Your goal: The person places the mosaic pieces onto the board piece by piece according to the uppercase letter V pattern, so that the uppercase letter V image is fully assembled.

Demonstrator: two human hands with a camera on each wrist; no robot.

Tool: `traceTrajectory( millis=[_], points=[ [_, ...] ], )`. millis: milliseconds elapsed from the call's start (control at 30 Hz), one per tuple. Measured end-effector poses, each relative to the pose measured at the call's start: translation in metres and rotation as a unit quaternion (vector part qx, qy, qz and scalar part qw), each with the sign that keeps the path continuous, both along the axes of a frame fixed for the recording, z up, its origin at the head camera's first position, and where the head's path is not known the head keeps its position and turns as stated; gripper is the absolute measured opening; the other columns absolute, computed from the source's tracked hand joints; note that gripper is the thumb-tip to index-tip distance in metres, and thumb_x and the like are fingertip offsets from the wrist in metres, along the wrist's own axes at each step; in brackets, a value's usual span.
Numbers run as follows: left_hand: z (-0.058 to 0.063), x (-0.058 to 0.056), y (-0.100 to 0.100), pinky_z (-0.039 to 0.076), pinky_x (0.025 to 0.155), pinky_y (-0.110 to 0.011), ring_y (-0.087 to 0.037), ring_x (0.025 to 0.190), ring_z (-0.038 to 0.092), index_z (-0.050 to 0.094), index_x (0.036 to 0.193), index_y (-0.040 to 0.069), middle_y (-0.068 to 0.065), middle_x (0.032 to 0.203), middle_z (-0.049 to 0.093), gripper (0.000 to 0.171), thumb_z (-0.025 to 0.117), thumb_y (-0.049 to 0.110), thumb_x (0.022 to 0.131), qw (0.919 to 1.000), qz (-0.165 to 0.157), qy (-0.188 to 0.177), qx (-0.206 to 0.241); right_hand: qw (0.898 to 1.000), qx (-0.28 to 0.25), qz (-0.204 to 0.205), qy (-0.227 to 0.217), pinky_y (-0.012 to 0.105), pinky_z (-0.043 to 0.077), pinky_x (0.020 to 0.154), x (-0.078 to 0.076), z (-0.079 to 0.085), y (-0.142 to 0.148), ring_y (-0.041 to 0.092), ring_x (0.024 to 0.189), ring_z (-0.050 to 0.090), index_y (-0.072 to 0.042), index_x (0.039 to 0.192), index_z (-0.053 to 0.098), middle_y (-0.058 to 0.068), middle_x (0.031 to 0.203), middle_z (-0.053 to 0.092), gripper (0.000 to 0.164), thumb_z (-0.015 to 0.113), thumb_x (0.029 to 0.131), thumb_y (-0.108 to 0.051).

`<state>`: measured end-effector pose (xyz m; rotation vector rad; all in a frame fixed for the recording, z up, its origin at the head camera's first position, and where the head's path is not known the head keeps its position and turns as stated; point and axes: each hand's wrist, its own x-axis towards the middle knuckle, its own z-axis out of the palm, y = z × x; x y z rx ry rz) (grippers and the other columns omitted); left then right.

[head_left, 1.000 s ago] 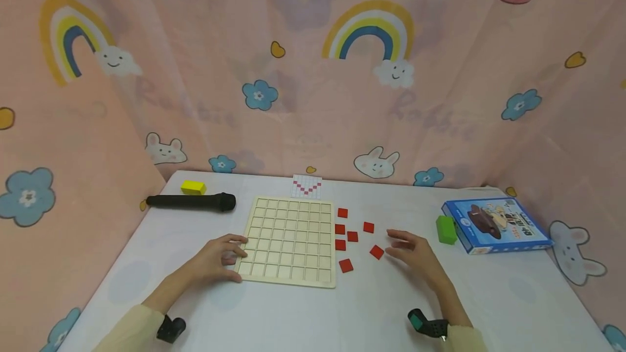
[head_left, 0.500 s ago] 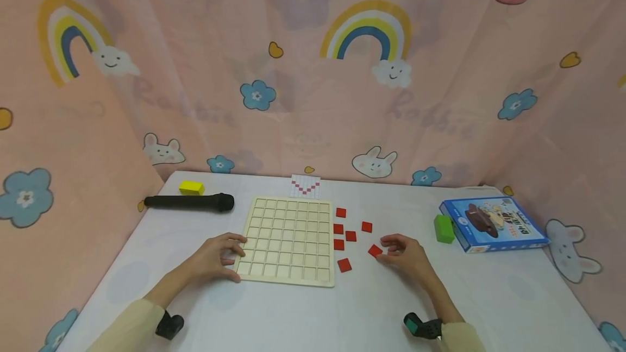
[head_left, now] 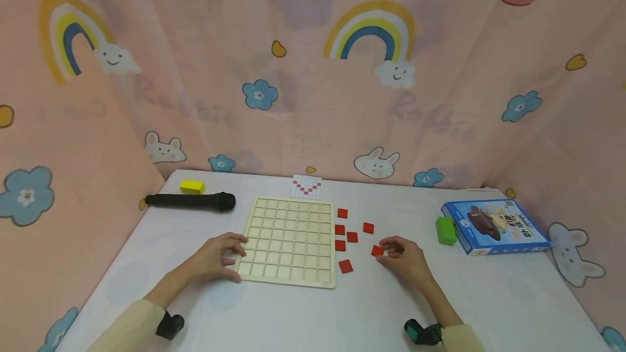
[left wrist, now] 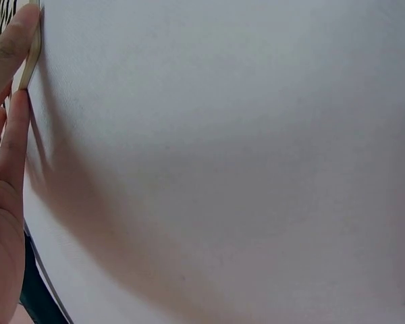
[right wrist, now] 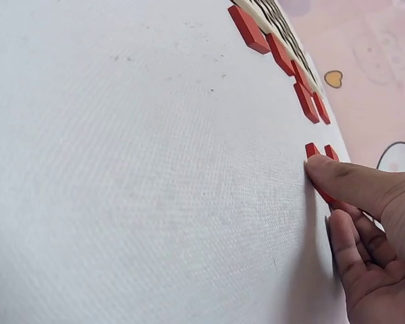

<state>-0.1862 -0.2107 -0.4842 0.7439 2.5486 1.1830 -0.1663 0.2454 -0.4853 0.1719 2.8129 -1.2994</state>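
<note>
My right hand [head_left: 407, 259] pinches a red square tile [head_left: 377, 251] between thumb and fingers, low over the white table. In the right wrist view the thumb [right wrist: 337, 177] lies against that tile's near side. Several other red tiles [head_left: 352, 237] lie loose between this hand and the pale grid board [head_left: 292, 242]. At the board's left edge rests my left hand [head_left: 214, 258], its fingers extended and spread along the rim. The left wrist view has a thumb and fingertip touching the board's edge [left wrist: 32, 64]. Beyond the board is a small card [head_left: 306, 186] printed with a red V pattern.
A black microphone [head_left: 191, 201] and a yellow block [head_left: 193, 187] sit at the back left. To the right, a green block [head_left: 445, 231] stands beside a blue box [head_left: 496, 226]. A patterned pink curtain [head_left: 303, 118] hangs behind the table.
My right hand has come slightly left, and its thumb and fingers have closed on the nearest red tile, which has turned a little. The left hand stays at the board's edge.
</note>
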Motion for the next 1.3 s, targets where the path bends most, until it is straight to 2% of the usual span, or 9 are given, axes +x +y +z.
traceTrajectory(
  millis=[167, 400, 500, 667, 767, 1033, 1300],
  points=[
    [0.000, 0.000, 0.000, 0.053, 0.082, -0.017, -0.038, 0.123, 0.046, 0.066, 0.095, 0.010, -0.013, 0.130, 0.052, 0.043, 0.090, 0.021, 0.061, 1.0000, 0.000, 0.006, -0.004, 1.000, -0.020, 0.022, 0.005, 0.027, 0.056, 0.081, 0.000, 0.000, 0.007, 0.023, 0.092, 0.061, -0.001, 0.115, 0.064, 0.010, 0.103, 0.066, 0.037, 0.076, 0.080, -0.006],
    [-0.001, -0.001, 0.000, 0.053, 0.081, -0.016, -0.038, 0.124, 0.045, 0.066, 0.096, 0.010, -0.014, 0.131, 0.051, 0.043, 0.090, 0.020, 0.062, 1.0000, 0.000, 0.003, -0.002, 0.999, -0.024, 0.035, 0.013, 0.032, 0.056, 0.086, -0.002, -0.005, 0.015, 0.026, 0.098, 0.063, -0.002, 0.119, 0.064, 0.012, 0.108, 0.067, 0.036, 0.073, 0.084, -0.007],
    [-0.001, -0.001, -0.001, 0.053, 0.082, -0.016, -0.038, 0.124, 0.045, 0.065, 0.096, 0.009, -0.014, 0.131, 0.051, 0.044, 0.090, 0.020, 0.061, 1.0000, 0.001, -0.001, 0.004, 0.998, -0.029, 0.041, 0.024, 0.031, 0.055, 0.088, -0.001, -0.007, 0.018, 0.027, 0.099, 0.063, -0.002, 0.119, 0.064, 0.013, 0.109, 0.067, 0.036, 0.072, 0.085, -0.007],
    [-0.002, 0.000, -0.001, 0.053, 0.082, -0.016, -0.039, 0.124, 0.045, 0.065, 0.096, 0.009, -0.014, 0.132, 0.050, 0.045, 0.090, 0.021, 0.061, 0.9999, 0.001, -0.009, 0.013, 0.997, -0.037, 0.047, 0.041, 0.021, 0.053, 0.085, 0.001, -0.009, 0.021, 0.027, 0.100, 0.065, -0.001, 0.120, 0.064, 0.015, 0.112, 0.067, 0.035, 0.071, 0.086, -0.007],
    [-0.003, 0.000, -0.001, 0.053, 0.082, -0.017, -0.039, 0.124, 0.045, 0.065, 0.096, 0.008, -0.014, 0.132, 0.050, 0.045, 0.090, 0.022, 0.061, 0.9998, 0.001, -0.010, 0.015, 0.997, -0.047, 0.039, 0.040, 0.018, 0.053, 0.085, 0.000, -0.010, 0.022, 0.027, 0.101, 0.065, -0.001, 0.120, 0.064, 0.016, 0.113, 0.067, 0.036, 0.071, 0.086, -0.007],
    [-0.003, -0.001, 0.000, 0.053, 0.081, -0.016, -0.037, 0.124, 0.045, 0.065, 0.095, 0.009, -0.013, 0.132, 0.050, 0.044, 0.090, 0.021, 0.061, 0.9998, 0.005, -0.014, 0.012, 0.998, -0.052, 0.010, 0.022, 0.032, 0.053, 0.090, 0.002, -0.010, 0.021, 0.029, 0.102, 0.065, 0.001, 0.120, 0.064, 0.018, 0.113, 0.067, 0.037, 0.073, 0.085, -0.009],
    [0.001, 0.000, 0.002, 0.053, 0.081, -0.016, -0.037, 0.121, 0.048, 0.065, 0.094, 0.009, -0.014, 0.131, 0.050, 0.043, 0.090, 0.019, 0.061, 0.9997, 0.014, -0.021, 0.003, 0.998, -0.065, -0.010, 0.014, 0.029, 0.053, 0.089, 0.001, -0.011, 0.019, 0.028, 0.102, 0.065, 0.001, 0.119, 0.064, 0.018, 0.114, 0.066, 0.037, 0.072, 0.085, -0.008]
  ],
)
